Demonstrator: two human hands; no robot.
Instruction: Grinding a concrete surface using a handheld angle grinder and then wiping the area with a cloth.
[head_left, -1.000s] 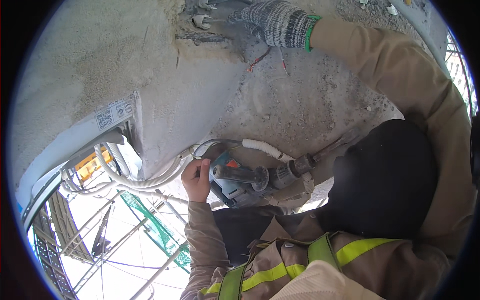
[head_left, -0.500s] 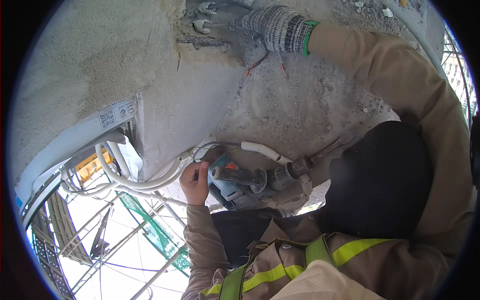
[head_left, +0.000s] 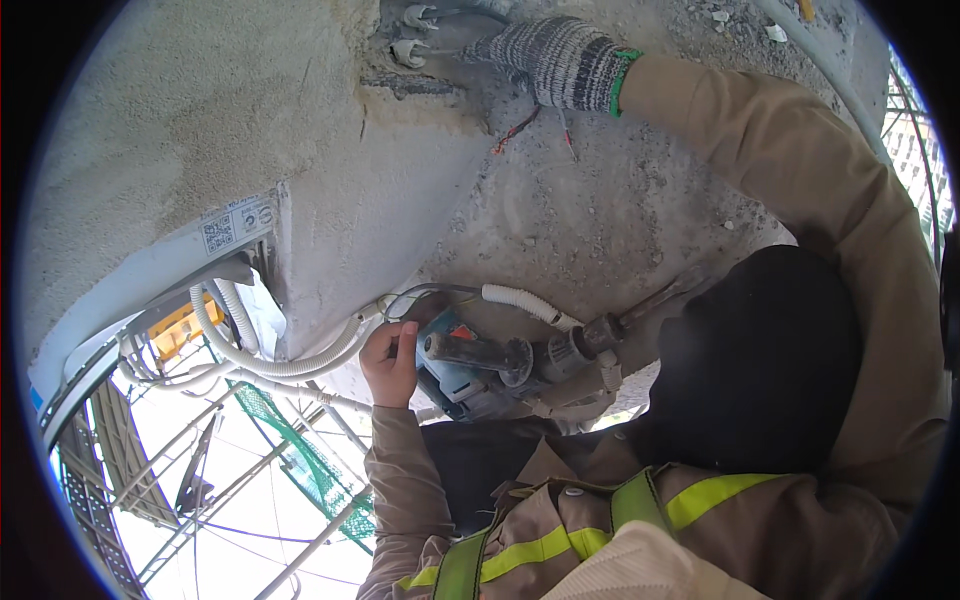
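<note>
My right hand (head_left: 565, 65), in a grey-and-white knit glove with a green cuff, reaches up to the rough concrete. Its fingers close round a grey cable (head_left: 440, 50) that comes out of a broken white conduit end (head_left: 408, 53). Beneath the glove hang wires with reddish ends (head_left: 515, 132). Lower down, my bare left hand (head_left: 388, 365) is closed, its thumb pressed to curled fingers; what they hold, if anything, is hidden. Right beside it lies a blue-and-black rotary hammer (head_left: 465, 365) with a side handle and a long bit (head_left: 660, 292).
White corrugated conduits (head_left: 290, 368) loop at the left below a labelled panel (head_left: 235, 228). Scaffolding poles (head_left: 215, 455) and green netting (head_left: 320, 470) show beyond the opening. My black-clad knee (head_left: 760, 360) rises at the right. A pipe (head_left: 830, 70) runs along the upper right.
The view has shifted very slightly. Both hands keep their places, and the rotary hammer has not moved.
</note>
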